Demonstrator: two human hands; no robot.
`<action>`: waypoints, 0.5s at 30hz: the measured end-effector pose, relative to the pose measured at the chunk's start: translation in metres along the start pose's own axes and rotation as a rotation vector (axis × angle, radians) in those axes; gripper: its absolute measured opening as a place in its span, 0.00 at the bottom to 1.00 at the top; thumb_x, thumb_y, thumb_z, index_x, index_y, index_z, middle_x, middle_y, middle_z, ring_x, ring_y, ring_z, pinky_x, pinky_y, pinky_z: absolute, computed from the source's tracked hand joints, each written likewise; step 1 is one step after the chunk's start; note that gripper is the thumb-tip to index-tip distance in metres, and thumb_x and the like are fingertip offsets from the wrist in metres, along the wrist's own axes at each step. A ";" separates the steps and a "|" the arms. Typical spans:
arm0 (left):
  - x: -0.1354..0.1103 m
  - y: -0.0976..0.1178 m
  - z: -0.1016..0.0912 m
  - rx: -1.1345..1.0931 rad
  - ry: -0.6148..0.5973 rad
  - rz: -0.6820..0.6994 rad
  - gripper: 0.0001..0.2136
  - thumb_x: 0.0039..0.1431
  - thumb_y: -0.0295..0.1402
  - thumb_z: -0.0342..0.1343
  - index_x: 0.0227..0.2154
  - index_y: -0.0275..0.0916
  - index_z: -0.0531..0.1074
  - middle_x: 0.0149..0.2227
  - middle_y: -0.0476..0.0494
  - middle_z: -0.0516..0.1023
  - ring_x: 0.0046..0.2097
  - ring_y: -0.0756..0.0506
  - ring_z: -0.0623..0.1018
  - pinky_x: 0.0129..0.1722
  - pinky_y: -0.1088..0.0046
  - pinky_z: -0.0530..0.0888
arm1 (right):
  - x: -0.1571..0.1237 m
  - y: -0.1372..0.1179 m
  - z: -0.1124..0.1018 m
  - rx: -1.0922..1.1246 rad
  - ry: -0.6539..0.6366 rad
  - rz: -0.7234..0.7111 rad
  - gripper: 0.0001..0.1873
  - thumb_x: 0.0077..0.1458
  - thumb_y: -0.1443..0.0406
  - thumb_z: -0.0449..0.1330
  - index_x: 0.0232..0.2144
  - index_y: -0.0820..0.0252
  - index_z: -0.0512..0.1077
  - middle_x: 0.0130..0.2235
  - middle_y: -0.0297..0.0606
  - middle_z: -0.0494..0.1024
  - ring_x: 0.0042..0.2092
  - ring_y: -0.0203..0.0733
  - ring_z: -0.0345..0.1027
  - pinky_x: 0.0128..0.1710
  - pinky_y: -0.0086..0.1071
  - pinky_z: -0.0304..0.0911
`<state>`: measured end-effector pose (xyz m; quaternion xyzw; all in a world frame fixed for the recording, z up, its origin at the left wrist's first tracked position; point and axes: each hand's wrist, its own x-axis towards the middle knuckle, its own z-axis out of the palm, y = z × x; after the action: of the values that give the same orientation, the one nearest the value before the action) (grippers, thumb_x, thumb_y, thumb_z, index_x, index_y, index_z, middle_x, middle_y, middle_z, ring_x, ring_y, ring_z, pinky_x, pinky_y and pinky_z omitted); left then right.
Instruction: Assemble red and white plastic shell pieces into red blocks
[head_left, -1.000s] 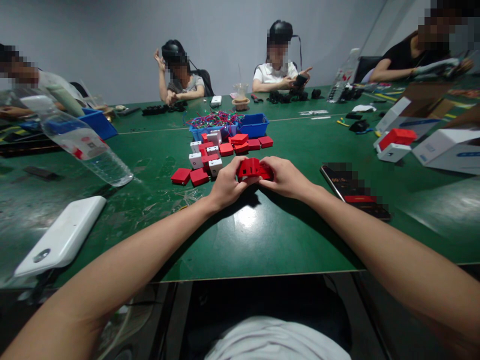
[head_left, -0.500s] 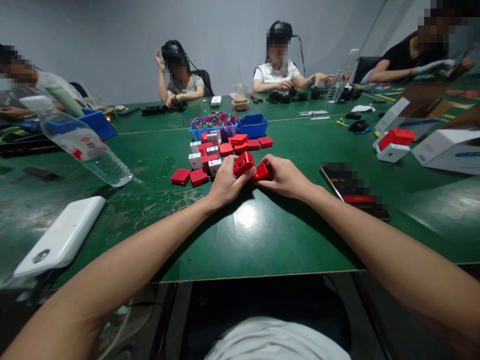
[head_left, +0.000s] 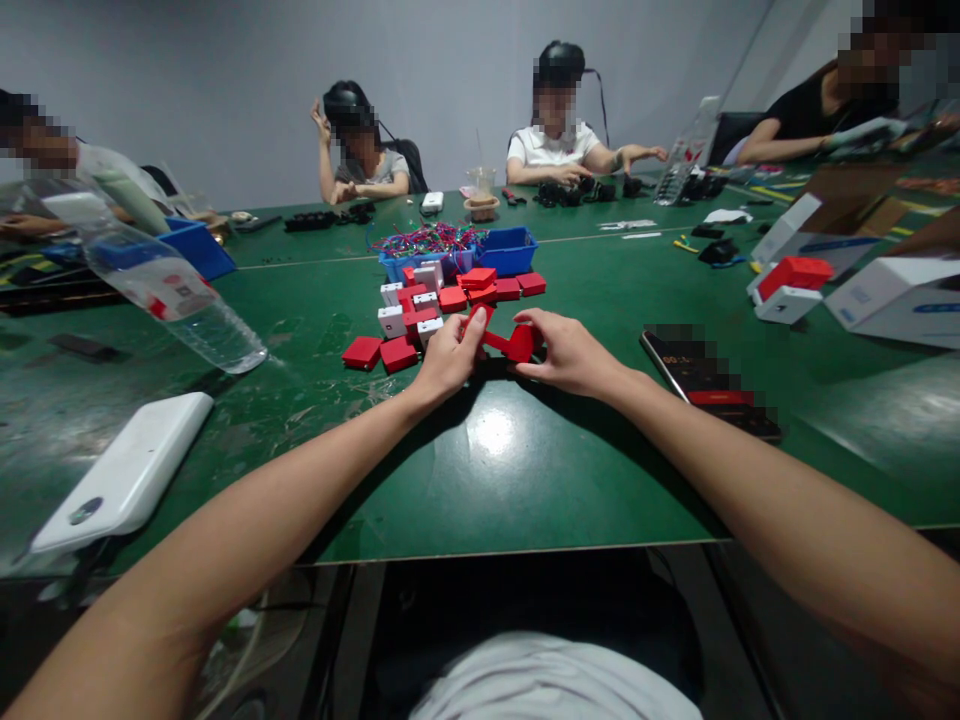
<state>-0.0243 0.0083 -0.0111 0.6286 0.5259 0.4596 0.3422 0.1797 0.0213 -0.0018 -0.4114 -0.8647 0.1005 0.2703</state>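
Note:
Both my hands meet over the middle of the green table. My left hand pinches one red plastic piece, my right hand grips another red piece, and the two pieces touch between the hands. Just beyond my left hand lies a pile of red and white blocks. Behind the pile stand two blue bins, one filled with coloured wires.
A dark phone lies right of my right hand. A tilted water bottle and a white flat device are on the left. White boxes and a red-and-white block sit right. Several people sit around the far side.
The single red block held between both hands has come apart into two pieces. The person in the white shirt opposite has stretched an arm out to the right.

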 end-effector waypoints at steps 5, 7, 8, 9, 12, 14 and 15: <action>0.005 -0.002 -0.001 0.028 -0.062 0.016 0.27 0.63 0.60 0.42 0.27 0.39 0.65 0.21 0.49 0.72 0.21 0.50 0.70 0.23 0.73 0.66 | 0.000 -0.006 -0.004 -0.037 -0.025 0.041 0.24 0.48 0.65 0.65 0.49 0.63 0.68 0.39 0.43 0.78 0.33 0.43 0.69 0.34 0.34 0.62; 0.007 -0.005 -0.001 0.020 -0.063 0.015 0.27 0.63 0.60 0.41 0.27 0.39 0.66 0.21 0.48 0.72 0.21 0.49 0.71 0.24 0.72 0.66 | 0.000 -0.007 -0.004 -0.049 -0.022 0.046 0.23 0.48 0.65 0.64 0.48 0.62 0.68 0.39 0.43 0.78 0.32 0.42 0.69 0.34 0.34 0.62; 0.007 -0.007 -0.001 0.018 -0.063 0.019 0.27 0.64 0.60 0.41 0.27 0.39 0.66 0.22 0.48 0.73 0.21 0.49 0.72 0.24 0.72 0.67 | 0.000 -0.006 -0.004 -0.049 -0.019 0.045 0.23 0.48 0.65 0.64 0.48 0.62 0.67 0.39 0.42 0.78 0.32 0.42 0.68 0.34 0.34 0.62; 0.008 -0.008 -0.001 0.019 -0.061 0.025 0.28 0.64 0.59 0.40 0.27 0.39 0.67 0.22 0.47 0.73 0.22 0.49 0.72 0.25 0.72 0.67 | 0.000 -0.006 -0.003 -0.046 -0.013 0.043 0.23 0.48 0.66 0.64 0.47 0.61 0.67 0.39 0.42 0.78 0.32 0.42 0.68 0.35 0.34 0.62; 0.007 -0.009 -0.002 0.065 -0.048 0.053 0.27 0.65 0.58 0.40 0.26 0.39 0.67 0.23 0.47 0.73 0.25 0.48 0.73 0.27 0.72 0.66 | 0.000 -0.002 0.000 -0.032 0.021 0.043 0.23 0.46 0.67 0.64 0.47 0.60 0.67 0.40 0.42 0.77 0.35 0.43 0.69 0.37 0.35 0.63; 0.005 -0.007 -0.003 0.121 -0.039 0.080 0.27 0.66 0.56 0.40 0.25 0.39 0.67 0.23 0.48 0.71 0.27 0.48 0.72 0.29 0.72 0.65 | 0.000 0.000 0.002 -0.038 0.059 0.051 0.24 0.46 0.68 0.64 0.47 0.59 0.66 0.41 0.42 0.76 0.37 0.45 0.69 0.39 0.36 0.65; 0.004 -0.006 -0.003 0.145 -0.039 0.099 0.26 0.66 0.55 0.41 0.25 0.39 0.67 0.24 0.48 0.71 0.28 0.48 0.72 0.30 0.72 0.65 | 0.000 0.001 0.004 -0.041 0.086 0.056 0.24 0.46 0.68 0.64 0.47 0.59 0.66 0.41 0.43 0.76 0.38 0.46 0.69 0.40 0.37 0.65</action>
<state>-0.0290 0.0132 -0.0147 0.6856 0.5193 0.4245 0.2830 0.1786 0.0224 -0.0052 -0.4447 -0.8423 0.0725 0.2958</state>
